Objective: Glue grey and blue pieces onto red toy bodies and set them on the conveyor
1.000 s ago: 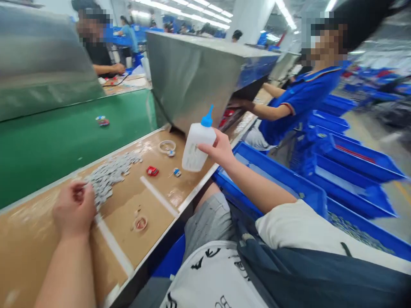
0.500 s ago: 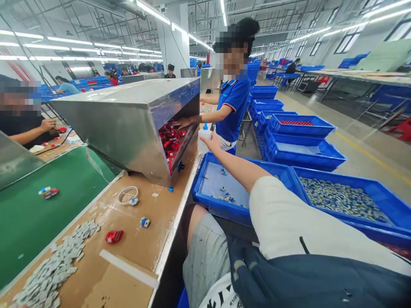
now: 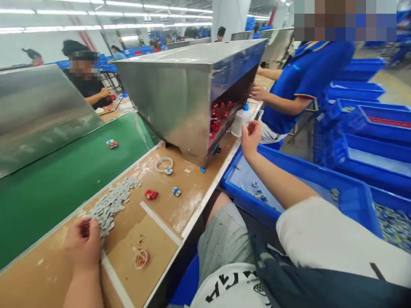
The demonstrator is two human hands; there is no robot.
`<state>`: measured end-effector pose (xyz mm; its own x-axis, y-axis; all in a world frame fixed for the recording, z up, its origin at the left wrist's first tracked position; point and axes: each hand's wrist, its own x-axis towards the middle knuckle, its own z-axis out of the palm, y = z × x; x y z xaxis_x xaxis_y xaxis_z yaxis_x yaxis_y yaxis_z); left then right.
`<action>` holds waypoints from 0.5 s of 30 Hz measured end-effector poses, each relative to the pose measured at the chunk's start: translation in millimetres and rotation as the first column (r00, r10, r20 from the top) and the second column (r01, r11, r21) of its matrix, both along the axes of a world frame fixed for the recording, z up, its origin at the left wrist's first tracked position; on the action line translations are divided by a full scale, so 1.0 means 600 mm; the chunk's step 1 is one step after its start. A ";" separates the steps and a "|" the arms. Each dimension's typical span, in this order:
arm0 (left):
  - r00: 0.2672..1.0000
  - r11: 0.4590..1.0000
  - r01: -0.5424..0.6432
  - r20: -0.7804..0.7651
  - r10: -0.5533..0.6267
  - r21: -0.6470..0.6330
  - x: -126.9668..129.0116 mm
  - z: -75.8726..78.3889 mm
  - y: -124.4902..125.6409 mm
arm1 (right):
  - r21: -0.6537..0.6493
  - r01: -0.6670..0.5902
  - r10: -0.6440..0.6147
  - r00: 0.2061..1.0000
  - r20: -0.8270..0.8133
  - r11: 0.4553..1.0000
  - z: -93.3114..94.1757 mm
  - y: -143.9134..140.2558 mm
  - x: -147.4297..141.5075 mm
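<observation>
Loosely curled, with a gap between thumb and fingers, my right hand (image 3: 251,139) is beside a white squeeze bottle (image 3: 240,122) with a blue cap. The bottle appears to stand upright on the table's edge, in front of the metal hopper. My left hand (image 3: 84,244) is closed at the near end of a heap of flat grey pieces (image 3: 117,199); what its fingers hold, if anything, is hidden. Further along lie a red toy car part (image 3: 151,194), a small blue-and-white part (image 3: 176,191) and a white ring (image 3: 164,164).
A metal hopper (image 3: 180,94) with red parts (image 3: 220,115) stands on the table. Left runs a green belt (image 3: 64,188) carrying a red-and-white piece (image 3: 112,144). A co-worker in a blue shirt (image 3: 308,81) reaches to the hopper. Blue trays (image 3: 343,179) stand right; a small clear cup (image 3: 141,259) sits nearby.
My view has swung left and down. The right hand, around the bottle before, is now beside it. My left hand has come into view, and the co-worker's hand has drawn back from the red parts.
</observation>
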<state>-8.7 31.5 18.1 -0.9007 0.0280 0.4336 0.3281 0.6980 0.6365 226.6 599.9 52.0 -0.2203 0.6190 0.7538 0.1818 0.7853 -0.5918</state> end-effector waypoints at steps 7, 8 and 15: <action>0.989 0.989 0.148 -0.023 -0.148 -0.013 0.006 -0.009 -0.006 | 0.066 -0.745 0.631 0.606 0.484 0.664 -0.057 -0.370 -0.132; 0.983 0.983 0.182 -0.013 -0.182 -0.021 0.011 -0.008 -0.008 | -0.027 -0.759 0.623 0.514 0.590 0.651 -0.054 -0.405 -0.165; 0.886 0.838 0.447 0.284 -0.367 -0.312 0.061 -0.004 0.021 | -0.296 -0.796 0.662 0.168 0.731 0.529 -0.027 -0.534 -0.295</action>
